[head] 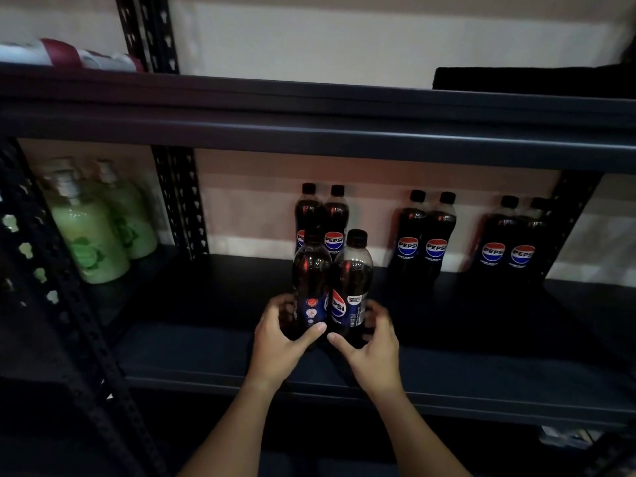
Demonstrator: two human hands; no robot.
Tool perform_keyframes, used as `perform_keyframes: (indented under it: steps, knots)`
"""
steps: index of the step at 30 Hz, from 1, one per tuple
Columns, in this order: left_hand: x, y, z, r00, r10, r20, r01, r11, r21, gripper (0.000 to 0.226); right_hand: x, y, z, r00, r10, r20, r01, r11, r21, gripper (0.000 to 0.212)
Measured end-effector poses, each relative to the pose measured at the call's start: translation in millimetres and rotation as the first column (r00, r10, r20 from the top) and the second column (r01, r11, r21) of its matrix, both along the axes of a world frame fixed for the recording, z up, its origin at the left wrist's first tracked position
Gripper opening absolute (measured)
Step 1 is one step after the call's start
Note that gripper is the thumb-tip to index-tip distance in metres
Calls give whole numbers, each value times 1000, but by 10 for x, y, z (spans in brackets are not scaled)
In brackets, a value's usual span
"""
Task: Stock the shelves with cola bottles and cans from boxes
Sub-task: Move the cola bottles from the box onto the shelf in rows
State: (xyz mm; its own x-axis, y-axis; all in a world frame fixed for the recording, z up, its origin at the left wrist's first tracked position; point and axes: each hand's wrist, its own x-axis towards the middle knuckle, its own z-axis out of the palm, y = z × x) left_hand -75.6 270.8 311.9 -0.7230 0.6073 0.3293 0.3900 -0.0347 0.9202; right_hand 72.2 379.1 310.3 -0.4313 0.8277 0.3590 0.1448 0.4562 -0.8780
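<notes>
"PEPSI" on labels of rear cola bottles [436, 235]; partial "PSI" on front right bottle [351, 287].

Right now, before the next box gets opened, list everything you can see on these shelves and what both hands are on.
Front cola bottles: two, dark with blue labels, side by side mid-shelf, labels turned partly away.
Back cola bottles: six, dark with black caps, three pairs along the rear wall, labels facing out.
Green bottles: at least two, pale green, left bay.
Shelf: one, black metal, holding the cola.
Upper shelf: one, black; a blurred red-and-white item at its left, a black object at its right.
Left hand: wrapped around the left front bottle's base.
Right hand: cupping the right front bottle's base.
</notes>
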Motion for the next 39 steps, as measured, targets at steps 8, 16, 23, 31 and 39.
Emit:
perform_keyframes:
  steps: [8, 16, 23, 31, 39]
  knots:
    - [-13, -20, 10, 998, -43, 37, 42, 999, 24, 52, 5, 7, 5, 998, 49, -37, -51, 998, -45, 82]
    - [-14, 3, -29, 1000, 15, -11, -15, 1000, -7, 68, -17, 4, -46, 1000, 7, 22, -8, 1000, 11, 93]
    - [-14, 3, -33, 1000, 18, -16, -18, 1000, -2, 53, -4, 29, -61, 1000, 21, -21, -21, 999, -29, 84]
    - [17, 18, 13, 998, -54, 19, 54, 998, -37, 62, -7, 27, -56, 997, 71, -28, -72, 997, -36, 78]
    - [-23, 43, -33, 999, -45, -23, 44, 997, -70, 63, -13, 20, -44, 997, 68, -33, -69, 997, -30, 77]
